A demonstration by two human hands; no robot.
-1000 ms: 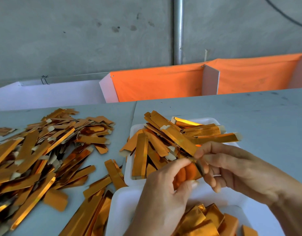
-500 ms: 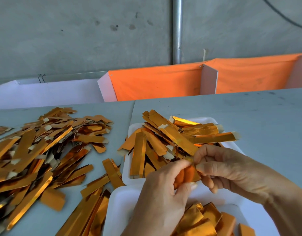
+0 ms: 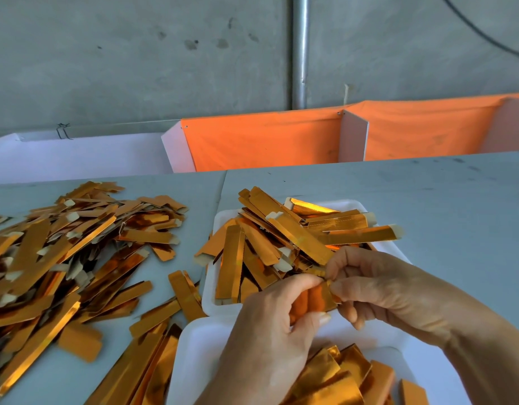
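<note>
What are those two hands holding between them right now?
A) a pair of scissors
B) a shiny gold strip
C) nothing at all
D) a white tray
B: the left hand and the right hand both pinch one gold strip between thumb and fingers.

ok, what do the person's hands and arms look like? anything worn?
Left hand and right hand are both bare: no gloves, rings or watch visible. No sleeves in view; the arms are uncovered as far as the frame shows. Nails look unpainted.
</note>
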